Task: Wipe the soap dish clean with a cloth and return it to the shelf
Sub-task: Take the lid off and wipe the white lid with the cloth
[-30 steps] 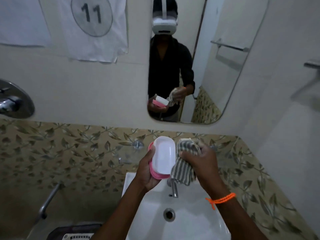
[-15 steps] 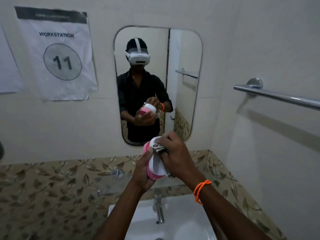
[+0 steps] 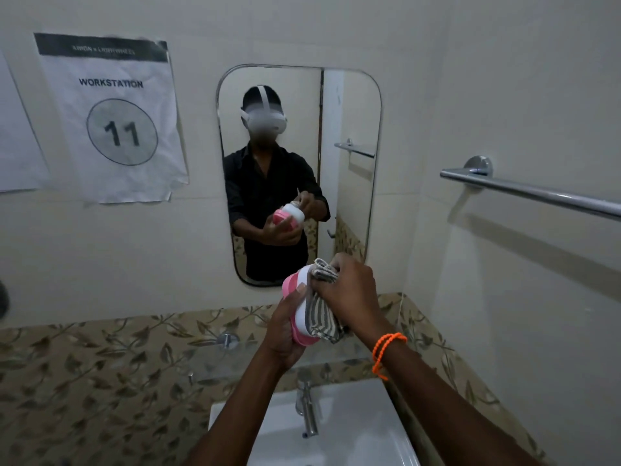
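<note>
orange beaded bracelet (image 3: pixel 386 348), bare forearms, black shirt (image 3: pixel 265 183).

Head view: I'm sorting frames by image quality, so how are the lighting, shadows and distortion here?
Head view: dim, flat light; the towel bar casts a soft shadow on the wall below it; wide-angle bending curves the mirror edges; the soap dish and striped cloth stay legible; the reflected face is blurred.

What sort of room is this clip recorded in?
Most likely a small bathroom set up as a recording station: a white washbasin with a tap, a wall mirror, a chrome towel rail, and a paper sign reading "WORKSTATION 11".
</note>
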